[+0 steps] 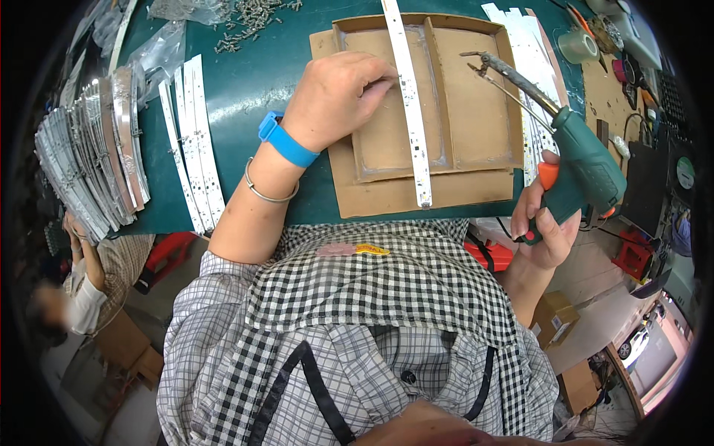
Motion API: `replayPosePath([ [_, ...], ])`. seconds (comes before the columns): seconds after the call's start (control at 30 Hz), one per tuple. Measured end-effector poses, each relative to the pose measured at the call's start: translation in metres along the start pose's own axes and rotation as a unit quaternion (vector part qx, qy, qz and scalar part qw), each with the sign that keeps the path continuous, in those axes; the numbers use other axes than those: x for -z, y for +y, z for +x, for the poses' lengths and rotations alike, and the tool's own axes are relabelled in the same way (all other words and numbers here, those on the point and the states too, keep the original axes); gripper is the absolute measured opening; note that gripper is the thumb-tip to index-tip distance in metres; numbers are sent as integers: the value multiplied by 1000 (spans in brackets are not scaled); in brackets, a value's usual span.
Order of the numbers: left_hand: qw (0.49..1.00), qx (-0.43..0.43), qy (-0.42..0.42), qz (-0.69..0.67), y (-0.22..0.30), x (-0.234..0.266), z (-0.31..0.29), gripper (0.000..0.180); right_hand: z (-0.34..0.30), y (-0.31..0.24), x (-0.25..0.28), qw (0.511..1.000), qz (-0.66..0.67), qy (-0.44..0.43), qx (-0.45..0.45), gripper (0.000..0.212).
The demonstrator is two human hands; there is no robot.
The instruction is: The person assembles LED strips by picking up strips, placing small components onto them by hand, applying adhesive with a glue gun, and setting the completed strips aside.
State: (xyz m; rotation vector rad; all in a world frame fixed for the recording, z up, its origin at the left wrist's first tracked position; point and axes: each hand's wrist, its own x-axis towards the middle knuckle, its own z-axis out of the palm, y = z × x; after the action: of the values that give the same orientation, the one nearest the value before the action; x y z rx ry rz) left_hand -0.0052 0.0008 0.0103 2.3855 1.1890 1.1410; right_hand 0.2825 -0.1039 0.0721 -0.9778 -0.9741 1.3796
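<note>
1. White LED strip [413, 111]: upper ctr of frame, long axis approx. vert., across cardboard tray [480, 137].
2. I've L hand [335, 93] nearer, at strip's L edge; fingertips tog., can't tell if pinching.
3. R hand [550, 245] wrapped round green soldering gun [595, 160]; strip's upper-L of it.

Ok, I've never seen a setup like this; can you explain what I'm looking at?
No machine here: these are bare human hands, filmed from a head-worn fisheye camera looking down, so straight edges bend. On the green table is a cardboard tray with a white strip across it. The left hand has its fingertips at the strip's edge; the right hand holds a green gun-shaped tool. More strips and a heap of small metal parts lie nearby.
</note>
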Motion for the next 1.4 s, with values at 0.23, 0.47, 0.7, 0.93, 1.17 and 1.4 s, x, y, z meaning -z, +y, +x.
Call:
replayPosePath([
  [0.23, 998, 15, -19, 66, 27, 32, 0, 23, -11, -11, 14, 994, 0, 53, 93, 69],
  [0.47, 978, -115, -168, -57, 80, 10, -3, 33, -6, -7, 31, 955, -188, 161, 166, 52],
  [0.7, 957, -163, -241, 9, 73, 9, -12, 18, 22, 4, 35, 824, -494, 238, 142, 50],
  [0.93, 949, -198, -231, 88, 89, 58, -28, 10, 40, 12, 48, 673, -692, 196, 172, 61],
  [1.17, 953, -89, -252, 142, 66, 131, -89, 11, 48, 28, 24, 658, -718, 139, 176, 61],
  [1.4, 950, 13, -268, 159, 23, 157, -139, 15, 58, 38, 31, 640, -745, 88, 166, 63],
])
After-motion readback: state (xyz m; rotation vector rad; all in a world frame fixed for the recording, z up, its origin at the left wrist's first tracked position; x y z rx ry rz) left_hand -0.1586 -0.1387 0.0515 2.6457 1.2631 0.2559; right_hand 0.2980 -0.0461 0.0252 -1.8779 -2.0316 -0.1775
